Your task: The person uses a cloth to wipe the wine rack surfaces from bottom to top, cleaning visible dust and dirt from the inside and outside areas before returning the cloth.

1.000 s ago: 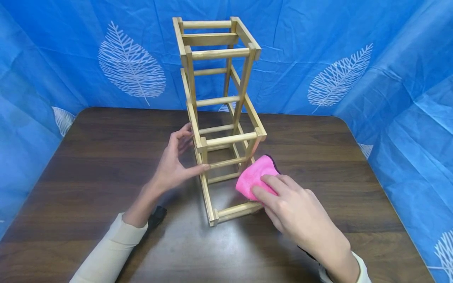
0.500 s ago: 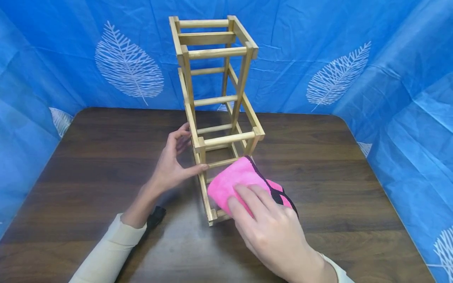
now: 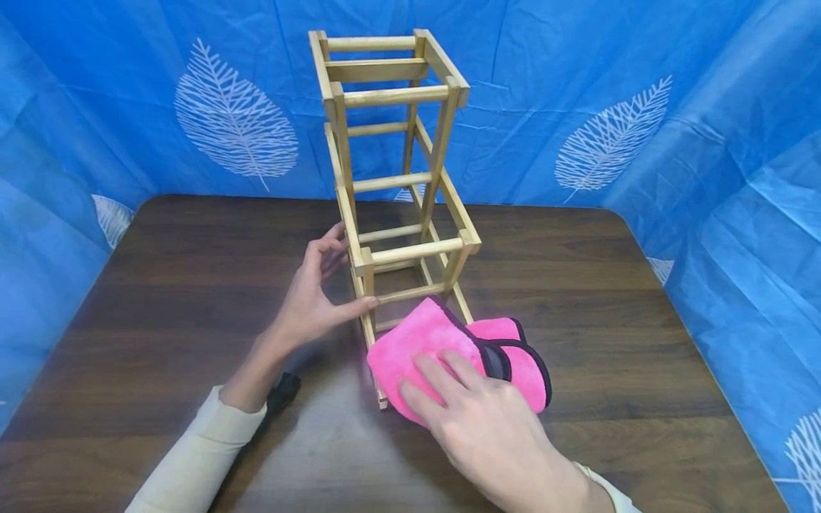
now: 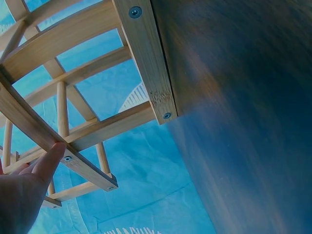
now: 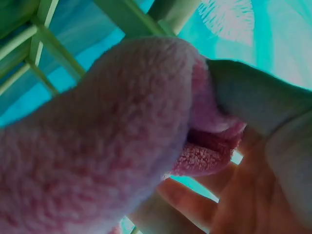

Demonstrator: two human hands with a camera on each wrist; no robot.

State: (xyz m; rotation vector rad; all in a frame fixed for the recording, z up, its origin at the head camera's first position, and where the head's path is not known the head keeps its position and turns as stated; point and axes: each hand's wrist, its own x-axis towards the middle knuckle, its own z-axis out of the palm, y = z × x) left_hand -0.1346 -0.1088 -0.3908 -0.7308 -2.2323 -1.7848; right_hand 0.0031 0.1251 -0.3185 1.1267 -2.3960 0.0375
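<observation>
In the head view, your left hand (image 3: 308, 296) held the near left side of the wooden rack (image 3: 418, 252), its thumb on a front post and its other fingers farther back along that side. The rack stood upright on the brown surface (image 3: 577, 285), in front of a blue curtain (image 3: 507, 142) printed with white leaves. Your right hand (image 3: 487, 424) gripped a folded pink cloth (image 3: 420, 335) with dark edging, which covered the rack's low front rail.

In the left wrist view, your left hand's thumb tip touched a wooden bar, just beside a screw head (image 4: 68, 158).

In the right wrist view, you had the fluffy cloth pinched between thumb and fingers, its fold filling much of the frame; rack bars showed at upper left.
</observation>
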